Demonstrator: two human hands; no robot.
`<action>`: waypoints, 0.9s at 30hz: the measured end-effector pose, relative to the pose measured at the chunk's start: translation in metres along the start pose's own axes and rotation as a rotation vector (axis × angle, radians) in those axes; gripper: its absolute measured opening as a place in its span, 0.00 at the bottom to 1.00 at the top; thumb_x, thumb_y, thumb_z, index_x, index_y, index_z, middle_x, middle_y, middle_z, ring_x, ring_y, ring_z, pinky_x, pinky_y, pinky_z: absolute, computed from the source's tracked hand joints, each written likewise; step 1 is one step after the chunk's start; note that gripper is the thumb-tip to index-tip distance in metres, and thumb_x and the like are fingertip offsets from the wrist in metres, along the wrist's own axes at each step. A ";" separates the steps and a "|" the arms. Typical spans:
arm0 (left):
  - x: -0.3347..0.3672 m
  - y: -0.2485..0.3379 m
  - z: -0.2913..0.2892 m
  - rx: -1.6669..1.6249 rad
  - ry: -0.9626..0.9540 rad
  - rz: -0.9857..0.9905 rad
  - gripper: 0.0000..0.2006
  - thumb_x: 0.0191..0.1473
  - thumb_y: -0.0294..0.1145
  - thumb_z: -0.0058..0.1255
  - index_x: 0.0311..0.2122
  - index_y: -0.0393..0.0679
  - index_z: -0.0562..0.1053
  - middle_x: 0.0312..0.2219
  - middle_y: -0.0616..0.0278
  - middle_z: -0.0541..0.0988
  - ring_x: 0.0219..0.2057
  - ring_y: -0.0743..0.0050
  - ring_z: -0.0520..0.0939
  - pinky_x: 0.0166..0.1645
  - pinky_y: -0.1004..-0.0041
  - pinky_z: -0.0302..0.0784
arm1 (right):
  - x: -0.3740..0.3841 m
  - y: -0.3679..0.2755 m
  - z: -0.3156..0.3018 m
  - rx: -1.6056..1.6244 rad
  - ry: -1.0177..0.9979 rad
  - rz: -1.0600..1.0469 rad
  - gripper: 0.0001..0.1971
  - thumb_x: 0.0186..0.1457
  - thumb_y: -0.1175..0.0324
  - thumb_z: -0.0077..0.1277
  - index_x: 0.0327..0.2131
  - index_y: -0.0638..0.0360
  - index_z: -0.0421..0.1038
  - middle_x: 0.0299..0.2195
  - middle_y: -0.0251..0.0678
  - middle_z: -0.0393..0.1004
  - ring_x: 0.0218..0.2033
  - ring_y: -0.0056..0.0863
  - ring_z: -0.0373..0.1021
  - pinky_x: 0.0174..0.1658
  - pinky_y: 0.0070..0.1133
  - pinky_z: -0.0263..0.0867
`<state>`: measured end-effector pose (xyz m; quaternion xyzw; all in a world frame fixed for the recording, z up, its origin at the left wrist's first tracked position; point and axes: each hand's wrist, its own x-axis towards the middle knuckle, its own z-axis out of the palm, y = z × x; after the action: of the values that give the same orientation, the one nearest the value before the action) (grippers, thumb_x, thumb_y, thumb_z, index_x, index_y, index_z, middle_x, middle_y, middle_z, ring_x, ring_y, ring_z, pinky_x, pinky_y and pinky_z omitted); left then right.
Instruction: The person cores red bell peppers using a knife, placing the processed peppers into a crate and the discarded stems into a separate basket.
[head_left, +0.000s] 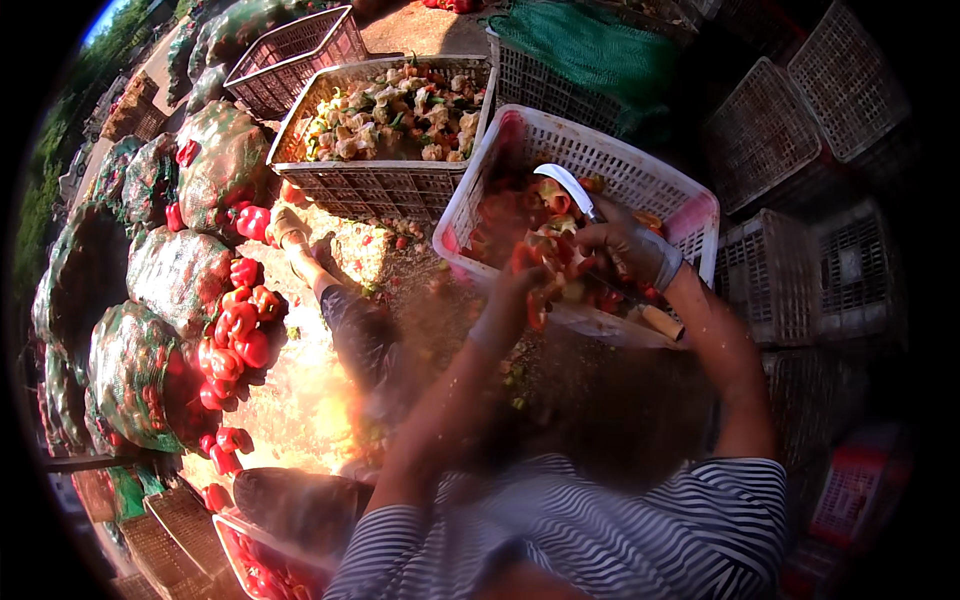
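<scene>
A white plastic crate (690,195) in front of me holds cut red pepper pieces (555,203) and pale cores. My right hand (628,250), grey-gloved, is closed over the crate on a knife whose curved, pale blade (568,186) points up and left. Its grip is hidden by the fingers. My left hand (510,300), blurred by a smear on the view, is closed at the crate's near side on a piece of red pepper (526,260). A wooden handle (661,322) lies across the near rim, below my right wrist; what it joins is partly hidden.
A crate of pepper cores (400,115) stands beyond, on the left. Net sacks of red peppers (180,275) line the left, with loose red peppers (235,335) beside them. Stacked crates (765,130) stand right. A red-filled crate (265,560) is at lower left.
</scene>
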<state>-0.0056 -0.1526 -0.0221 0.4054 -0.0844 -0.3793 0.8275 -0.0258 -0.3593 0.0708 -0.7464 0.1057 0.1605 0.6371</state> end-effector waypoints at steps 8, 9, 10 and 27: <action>0.004 0.011 0.004 0.160 0.059 -0.020 0.20 0.51 0.30 0.49 0.50 0.37 0.67 0.40 0.60 0.75 0.40 0.71 0.78 0.47 0.73 0.75 | 0.023 0.031 0.035 -0.439 0.215 -0.225 0.37 0.50 0.54 0.55 0.62 0.54 0.56 0.54 0.44 0.68 0.54 0.39 0.67 0.56 0.30 0.62; 0.011 0.006 -0.002 0.155 0.056 -0.037 0.19 0.51 0.30 0.49 0.49 0.37 0.67 0.40 0.60 0.75 0.40 0.71 0.78 0.47 0.73 0.75 | 0.033 0.036 0.037 -0.342 0.340 -0.279 0.35 0.50 0.55 0.54 0.61 0.55 0.58 0.52 0.44 0.70 0.51 0.39 0.69 0.53 0.31 0.64; 0.019 0.001 -0.009 0.157 0.081 -0.094 0.19 0.51 0.30 0.49 0.48 0.36 0.68 0.39 0.59 0.75 0.39 0.70 0.78 0.46 0.72 0.77 | 0.038 0.039 0.036 -0.467 0.344 -0.252 0.33 0.51 0.56 0.53 0.59 0.57 0.59 0.49 0.43 0.71 0.48 0.38 0.69 0.51 0.31 0.64; -0.059 0.052 -0.059 -0.359 -0.043 -0.097 0.27 0.54 0.41 0.47 0.56 0.36 0.65 0.47 0.47 0.76 0.43 0.50 0.80 0.47 0.55 0.78 | 0.020 0.021 0.031 0.184 0.609 -0.406 0.23 0.58 0.64 0.53 0.55 0.64 0.65 0.30 0.27 0.70 0.25 0.13 0.65 0.27 0.15 0.66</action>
<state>0.0084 -0.0557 -0.0133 0.2467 -0.0134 -0.4360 0.8653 -0.0182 -0.3317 0.0403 -0.7054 0.1543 -0.2083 0.6597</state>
